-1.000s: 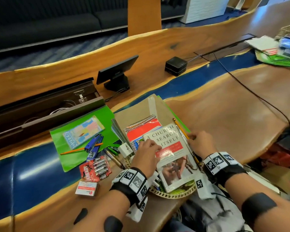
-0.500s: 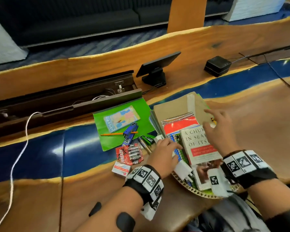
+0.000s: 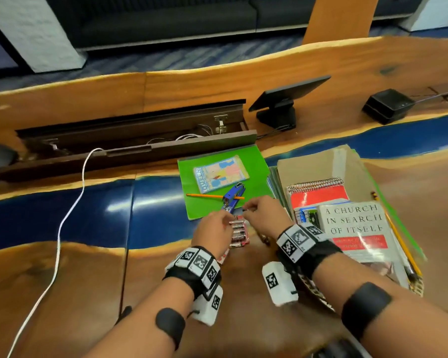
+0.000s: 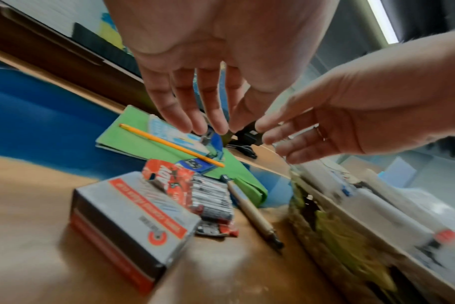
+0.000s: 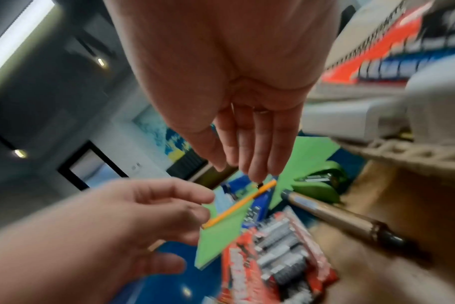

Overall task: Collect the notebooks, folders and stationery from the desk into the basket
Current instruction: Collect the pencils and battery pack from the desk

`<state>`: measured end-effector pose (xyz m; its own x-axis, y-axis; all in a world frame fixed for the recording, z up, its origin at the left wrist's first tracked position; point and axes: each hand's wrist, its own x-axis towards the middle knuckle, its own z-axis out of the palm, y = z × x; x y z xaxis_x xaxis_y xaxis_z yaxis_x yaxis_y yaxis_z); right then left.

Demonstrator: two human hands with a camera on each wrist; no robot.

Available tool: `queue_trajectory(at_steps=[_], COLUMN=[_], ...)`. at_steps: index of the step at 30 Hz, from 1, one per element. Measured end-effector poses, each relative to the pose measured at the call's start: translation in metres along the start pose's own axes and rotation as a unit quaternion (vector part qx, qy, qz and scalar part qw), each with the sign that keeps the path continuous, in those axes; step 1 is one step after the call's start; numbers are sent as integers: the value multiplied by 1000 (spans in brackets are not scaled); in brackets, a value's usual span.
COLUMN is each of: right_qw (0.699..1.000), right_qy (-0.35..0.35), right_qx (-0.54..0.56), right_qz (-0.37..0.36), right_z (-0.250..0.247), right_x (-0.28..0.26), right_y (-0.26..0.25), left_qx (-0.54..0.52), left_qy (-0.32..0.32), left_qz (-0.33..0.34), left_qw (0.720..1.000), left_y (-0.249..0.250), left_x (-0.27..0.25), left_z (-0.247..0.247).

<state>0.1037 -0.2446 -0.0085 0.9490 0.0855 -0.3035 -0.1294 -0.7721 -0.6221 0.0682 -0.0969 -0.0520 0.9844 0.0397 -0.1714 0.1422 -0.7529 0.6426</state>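
Both hands hover close together over a red battery pack [image 3: 239, 232] on the desk, just left of the woven basket [image 3: 313, 290]. My left hand [image 3: 226, 221] has loosely spread fingers [image 4: 179, 115] and holds nothing. My right hand [image 3: 246, 211] points straight fingers [image 5: 257, 160] down toward an orange pencil [image 3: 210, 195] and is also empty. The pencil lies on a green folder [image 3: 254, 161] beside a blue stapler [image 3: 232, 195] and a small booklet [image 3: 220, 173]. A grey and red box [image 4: 133, 211] and a tan pen [image 4: 252, 211] lie by the batteries. A green stapler [image 5: 320, 185] sits behind the pen.
The basket holds a white book [image 3: 357, 228], a red spiral notebook [image 3: 318, 195], a brown folder [image 3: 316, 164] and a pencil [image 3: 398, 239]. An open cable trough [image 3: 130, 130], a white cable [image 3: 60, 228], a small screen [image 3: 282, 99] and a black box [image 3: 386, 105] lie farther back.
My view has swung left. My right hand left the far side of the basket and came left to the batteries. My left hand slid from the basket's edge to the same spot.
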Motion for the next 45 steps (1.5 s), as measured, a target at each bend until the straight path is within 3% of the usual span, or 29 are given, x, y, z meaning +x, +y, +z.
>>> queue_trajectory(at_steps=[5, 18, 24, 32, 36, 41, 45], right_qw=[997, 996, 994, 998, 1000, 998, 990], right_qy=[-2, 30, 29, -3, -8, -46, -87], right_qx=[-55, -76, -94, -64, -17, 37, 60], right_qz=[57, 42, 42, 23, 24, -22, -95], right_z=[26, 55, 53, 54, 57, 54, 45], right_x=[34, 91, 98, 88, 65, 32, 7], right_y=[-2, 0, 2, -2, -7, -5, -8], left_qx=[-3, 11, -11, -23, -76, -211, -343], left_qy=[2, -60, -67, -60, -22, 40, 102], left_qz=[-65, -97, -139, -136, -145, -188, -215], left_qw=[998, 993, 988, 989, 986, 958, 909], left_y=[-20, -42, -46, -43, -38, -34, -33], left_x=[24, 80, 88, 79, 67, 56, 41], left_z=[-3, -2, 4, 4, -2, -8, -14])
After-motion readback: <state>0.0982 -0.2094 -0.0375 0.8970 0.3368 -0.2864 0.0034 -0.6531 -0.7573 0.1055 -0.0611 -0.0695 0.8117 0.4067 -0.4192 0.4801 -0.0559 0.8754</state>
